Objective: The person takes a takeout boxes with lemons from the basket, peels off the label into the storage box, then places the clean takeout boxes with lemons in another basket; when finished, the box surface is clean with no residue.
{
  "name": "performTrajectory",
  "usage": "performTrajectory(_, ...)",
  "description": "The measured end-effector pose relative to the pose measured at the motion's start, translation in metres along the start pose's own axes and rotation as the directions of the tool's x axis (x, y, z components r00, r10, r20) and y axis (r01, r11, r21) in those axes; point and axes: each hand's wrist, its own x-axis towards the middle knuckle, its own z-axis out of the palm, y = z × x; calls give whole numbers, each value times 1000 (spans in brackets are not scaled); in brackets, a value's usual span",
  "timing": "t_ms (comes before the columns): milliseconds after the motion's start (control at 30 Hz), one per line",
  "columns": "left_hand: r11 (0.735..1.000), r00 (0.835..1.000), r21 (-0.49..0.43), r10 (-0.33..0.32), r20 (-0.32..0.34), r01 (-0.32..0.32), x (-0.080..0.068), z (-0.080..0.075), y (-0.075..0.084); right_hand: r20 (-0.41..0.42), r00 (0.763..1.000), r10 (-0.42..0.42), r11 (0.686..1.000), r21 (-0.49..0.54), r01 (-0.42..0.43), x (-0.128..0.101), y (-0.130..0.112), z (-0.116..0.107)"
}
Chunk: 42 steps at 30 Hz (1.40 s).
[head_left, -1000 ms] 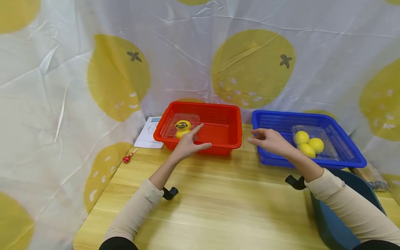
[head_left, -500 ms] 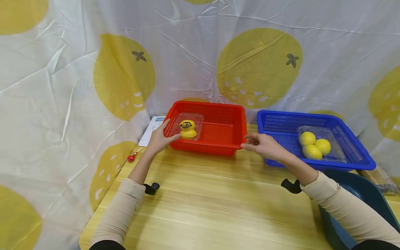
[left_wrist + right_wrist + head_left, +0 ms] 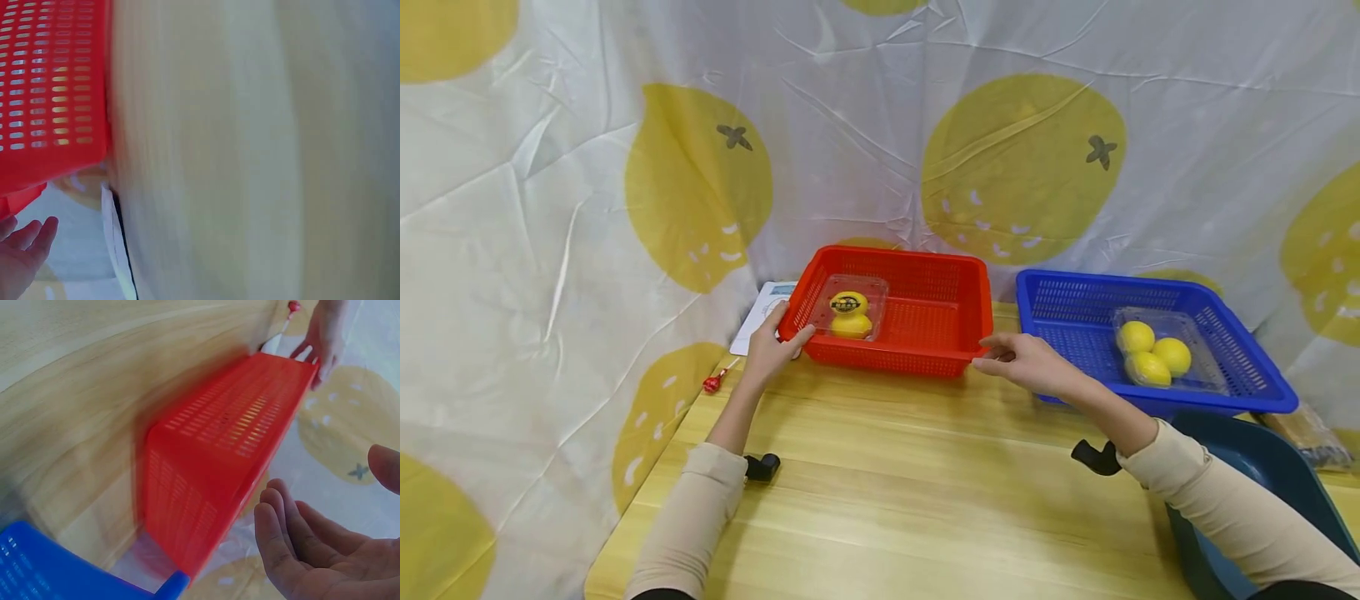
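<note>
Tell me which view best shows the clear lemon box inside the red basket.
The head view: the clear box sits in the left part of the red basket, seen from above. The left wrist view shows only the basket's blurred wall, the right wrist view only its outer wall; the box is hidden in both.

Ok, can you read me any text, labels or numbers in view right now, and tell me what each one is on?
Nothing here can be read as it stands.
Black round label with yellow lettering on the clear box in the red basket: too small to read.
White sheet behind the red basket, with a bluish header and a faint round mark: too small to read.
Red lollipop, blue basket and its clear lemon box: no text visible.
Wrist views: blurred, no text.
</note>
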Motion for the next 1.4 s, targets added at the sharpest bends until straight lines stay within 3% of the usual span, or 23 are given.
performTrajectory(167, 998, 999, -43, 43, -5, -44, 1, 8, -4, 4, 1000, 8, 1000, -4, -8, 1, -1, -1)
performTrajectory(733, 990, 999, -133, 46, -9, -47, 3, 15, -8, 32, 999, 20, 1000, -8, -20, 11, -20, -18)
performTrajectory(1067, 985, 1000, -174, 4, -23, -8, -6, 21, -9, 43, 999, 26, 1000, 4, -26, 17, -24, -25)
performTrajectory(1167, 982, 999, -190, 15, -37, -22, -5, 21, -11, 49, 998, 33, 999, 9, -34, 23, -27, -30)
performTrajectory(1233, 979, 1000, -205, 9, -28, -14, -6, 18, -3, 58, 997, 48, 999, 20, -50, 27, -30, -33)
performTrajectory(1400, 974, 1000, -224, -12, -9, 10, -8, 15, -2, 94, 993, 69, 994, 75, -77, 44, -36, -37)
